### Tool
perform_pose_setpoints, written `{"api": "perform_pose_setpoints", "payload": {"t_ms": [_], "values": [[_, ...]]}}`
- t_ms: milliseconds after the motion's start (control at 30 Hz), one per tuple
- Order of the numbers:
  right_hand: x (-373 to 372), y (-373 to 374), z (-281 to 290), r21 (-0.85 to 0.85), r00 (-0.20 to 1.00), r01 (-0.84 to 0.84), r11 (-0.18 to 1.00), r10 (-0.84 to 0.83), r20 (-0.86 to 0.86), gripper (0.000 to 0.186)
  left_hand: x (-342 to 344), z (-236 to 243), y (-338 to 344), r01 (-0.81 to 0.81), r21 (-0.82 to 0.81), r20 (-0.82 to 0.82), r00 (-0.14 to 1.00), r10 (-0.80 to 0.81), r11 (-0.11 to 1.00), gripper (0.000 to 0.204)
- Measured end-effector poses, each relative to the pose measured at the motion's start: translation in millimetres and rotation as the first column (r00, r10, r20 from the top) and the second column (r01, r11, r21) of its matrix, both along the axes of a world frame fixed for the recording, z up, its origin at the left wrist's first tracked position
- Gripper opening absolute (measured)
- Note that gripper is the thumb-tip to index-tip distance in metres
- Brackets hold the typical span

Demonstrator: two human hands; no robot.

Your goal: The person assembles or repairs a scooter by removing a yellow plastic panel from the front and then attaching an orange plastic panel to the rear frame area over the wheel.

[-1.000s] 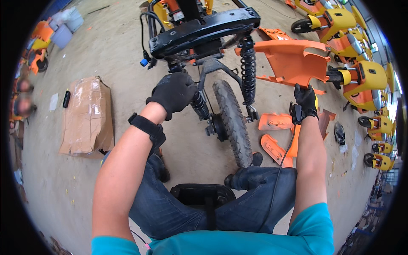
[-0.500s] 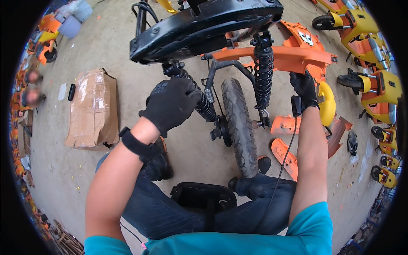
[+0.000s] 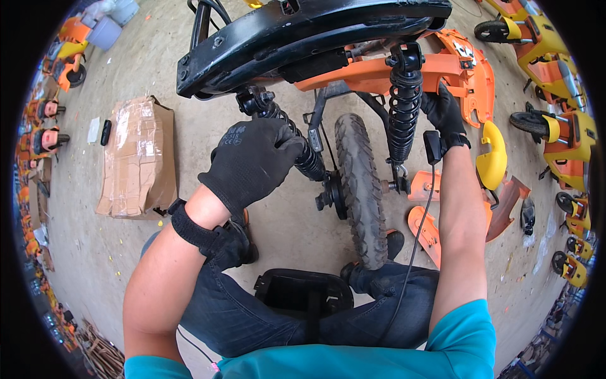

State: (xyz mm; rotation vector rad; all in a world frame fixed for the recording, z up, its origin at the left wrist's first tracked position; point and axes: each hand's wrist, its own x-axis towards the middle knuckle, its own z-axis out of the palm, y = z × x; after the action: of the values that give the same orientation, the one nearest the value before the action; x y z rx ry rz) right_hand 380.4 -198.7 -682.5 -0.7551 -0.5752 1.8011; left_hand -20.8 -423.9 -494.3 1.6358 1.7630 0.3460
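Note:
My left hand (image 3: pixel 249 161), in a black glove, is closed against the left shock absorber (image 3: pixel 309 163); whatever its fingers hold is hidden beneath the hand. My right hand (image 3: pixel 445 114), also gloved, grips the right end of a long orange plastic panel (image 3: pixel 356 74). This panel runs crosswise under the black scooter frame (image 3: pixel 303 47), passing behind the right shock absorber (image 3: pixel 404 114). Between the two shock absorbers stands a knobby wheel (image 3: pixel 358 189), its tyre pointing toward me.
A black plastic bin-like part (image 3: pixel 303 292) sits between my legs. At left is a taped cardboard box (image 3: pixel 139 161). Orange covers (image 3: pixel 424 234) and a yellow fender (image 3: pixel 491 158) lie at right. Yellow scooters (image 3: pixel 565 148) line the right side. A cable hangs from my right wrist.
My right hand has shifted left and slightly up, and the orange panel has slid left with it. The frame appears nearer and lower in view. My left hand stays by the left shock absorber.

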Motion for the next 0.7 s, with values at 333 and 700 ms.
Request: {"api": "perform_pose_setpoints", "payload": {"t_ms": [333, 700], "values": [[-1, 8, -13, 0.013, 0.992, -0.052, 0.999, 0.05, 0.118, 0.032, 0, 0, 1, 0.036, 0.037, -0.031, 0.999, -0.035, 0.999, 0.031], [-15, 13, -10, -0.005, 0.999, -0.031, 1.0, 0.031, 0.033, 0.035, -3, -3, 0, 0.065, 0.098, -0.013, 0.998, -0.064, 0.993, 0.028]]}}
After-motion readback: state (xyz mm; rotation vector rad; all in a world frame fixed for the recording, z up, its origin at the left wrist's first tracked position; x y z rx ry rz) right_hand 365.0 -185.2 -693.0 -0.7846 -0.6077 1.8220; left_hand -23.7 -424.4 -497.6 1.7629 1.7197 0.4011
